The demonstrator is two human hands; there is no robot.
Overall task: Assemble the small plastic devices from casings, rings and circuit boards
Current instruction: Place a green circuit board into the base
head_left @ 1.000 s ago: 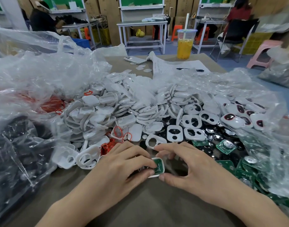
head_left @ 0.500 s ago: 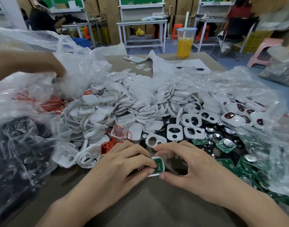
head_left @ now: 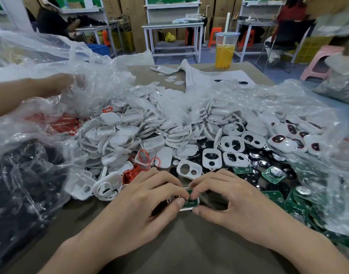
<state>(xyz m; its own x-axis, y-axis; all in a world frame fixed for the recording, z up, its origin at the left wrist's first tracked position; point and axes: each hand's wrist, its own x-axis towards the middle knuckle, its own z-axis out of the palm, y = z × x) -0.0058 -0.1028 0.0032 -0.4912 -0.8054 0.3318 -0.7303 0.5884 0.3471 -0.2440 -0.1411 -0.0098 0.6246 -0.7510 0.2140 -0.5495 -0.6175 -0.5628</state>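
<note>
Somebody else's arm [head_left: 31, 89] has dropped lower into the clear plastic bag [head_left: 94, 80], far left. On the brown worktop [head_left: 179, 244], left hand [head_left: 142, 204] and right hand [head_left: 229, 202] both pinch the small white plastic casing [head_left: 186, 209] between them. Its long axis runs left-right, with the green circuit board [head_left: 190, 203] sitting inside.

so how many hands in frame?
3. Left hand and right hand pinch the casing, front centre; third hand at the bag, far left. Others may be hidden.
</note>
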